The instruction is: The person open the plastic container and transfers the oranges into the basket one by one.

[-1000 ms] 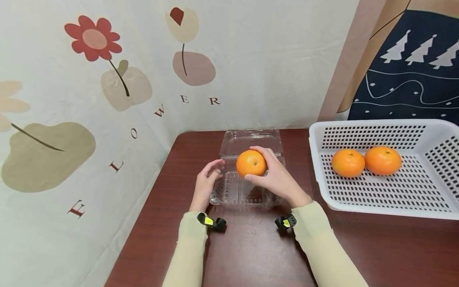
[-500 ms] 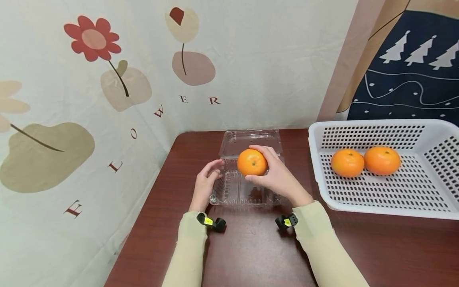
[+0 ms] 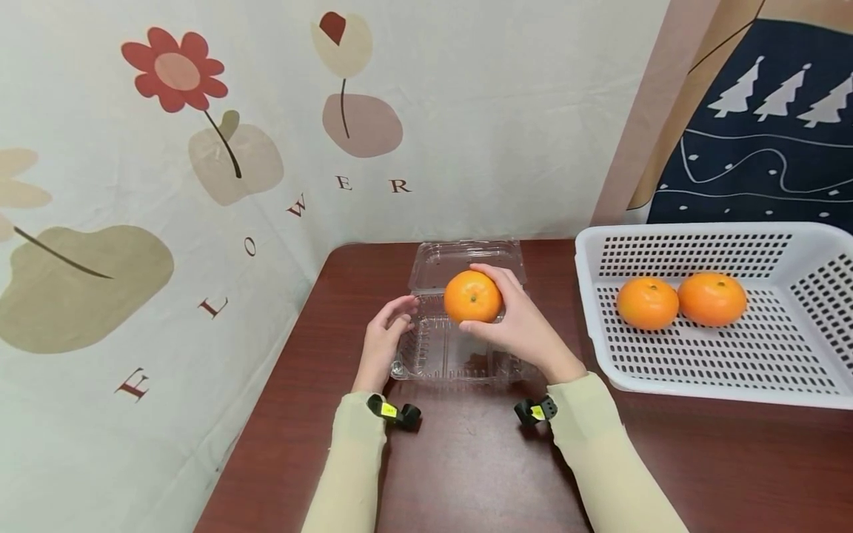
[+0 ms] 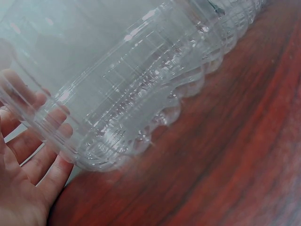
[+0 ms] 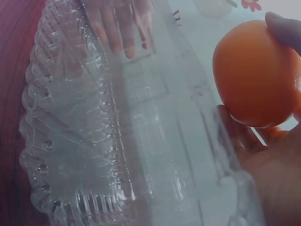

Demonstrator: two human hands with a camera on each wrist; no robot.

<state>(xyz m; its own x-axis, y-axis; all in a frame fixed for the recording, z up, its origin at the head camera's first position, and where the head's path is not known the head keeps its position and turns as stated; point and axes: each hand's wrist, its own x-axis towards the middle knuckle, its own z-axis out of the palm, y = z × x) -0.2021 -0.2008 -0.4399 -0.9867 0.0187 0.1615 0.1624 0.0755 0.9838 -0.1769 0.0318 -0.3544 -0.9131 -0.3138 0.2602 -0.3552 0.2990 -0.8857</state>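
In the head view, my right hand (image 3: 523, 326) holds an orange (image 3: 472, 297) with fingers behind it and thumb in front. The fruit hangs above the right part of a clear plastic clamshell box (image 3: 443, 352), whose lid is folded back toward the wall. My left hand (image 3: 385, 337) is at the left side of the box; in the left wrist view its fairly straight fingers (image 4: 40, 162) lie along the clear wall. The right wrist view shows the orange (image 5: 257, 73) above the box rim, gripped from the far side.
To the right stands a white perforated basket (image 3: 600, 348) with two more oranges (image 3: 646, 303) in it. A printed cloth (image 3: 500, 148) covers the wall right behind the brown table (image 3: 460, 466).
The orange in my right hand has shifted slightly up and to the right in the head view. My left hand has stayed at the box's left side.
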